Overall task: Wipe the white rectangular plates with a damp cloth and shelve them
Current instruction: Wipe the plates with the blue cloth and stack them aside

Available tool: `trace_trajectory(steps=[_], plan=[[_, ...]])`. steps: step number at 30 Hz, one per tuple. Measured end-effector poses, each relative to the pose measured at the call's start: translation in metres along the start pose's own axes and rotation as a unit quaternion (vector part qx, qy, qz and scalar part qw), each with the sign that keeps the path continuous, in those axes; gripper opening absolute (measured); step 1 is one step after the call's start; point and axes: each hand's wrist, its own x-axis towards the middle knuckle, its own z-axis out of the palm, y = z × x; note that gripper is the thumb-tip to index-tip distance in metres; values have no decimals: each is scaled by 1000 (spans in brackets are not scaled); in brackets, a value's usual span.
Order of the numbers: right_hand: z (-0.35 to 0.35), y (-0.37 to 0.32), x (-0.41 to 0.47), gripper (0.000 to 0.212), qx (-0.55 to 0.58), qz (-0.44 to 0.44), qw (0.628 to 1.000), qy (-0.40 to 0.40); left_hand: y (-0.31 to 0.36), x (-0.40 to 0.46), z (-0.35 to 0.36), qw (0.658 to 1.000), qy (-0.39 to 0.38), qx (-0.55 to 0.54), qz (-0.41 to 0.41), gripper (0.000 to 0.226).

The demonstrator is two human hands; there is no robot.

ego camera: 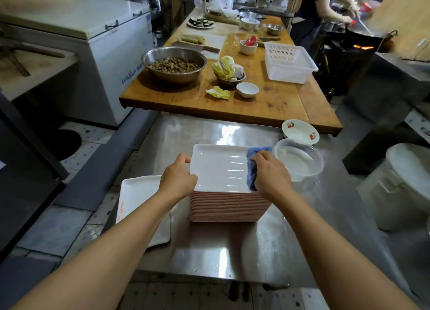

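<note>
The top white rectangular plate (218, 167) at centre frame is glossy and smooth, with ridged highlights. The blue cloth (252, 170) on it looks soft, nappy and matt. The desk (209, 251) is brushed steel, shiny and beaded with water drops. At right, the round tub (300, 160) is clear plastic. Beyond, the long table (274, 100) is worn, stained wood; the big bowl (174, 65) is polished metal.

Single head-mounted wide-angle view, looking forward and steeply down from above the person's forearms. The steel table (209, 251) lies close beneath the lens, filling the lower half; the wooden counter (267, 104) recedes beyond it toward the top. Straight lines bow near the frame edges. No second view shares the scene.
</note>
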Motion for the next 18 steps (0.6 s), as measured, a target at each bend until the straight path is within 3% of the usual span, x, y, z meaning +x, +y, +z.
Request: trace_trajectory(steps=[4, 9, 13, 18], plan=[[2, -9, -14, 28, 75, 8, 997, -35, 2, -1, 1, 1000, 12, 17, -5, 29], [9, -48, -31, 27, 166, -100, 980, -52, 5, -4, 3, 999, 16, 31, -1, 28], [21, -48, -42, 29, 113, -135, 984, -25, 6, -5, 2, 999, 19, 39, -6, 29], [9, -7, -61, 39, 16, -80, 996, 31, 7, -8, 2, 999, 26, 43, -3, 30]])
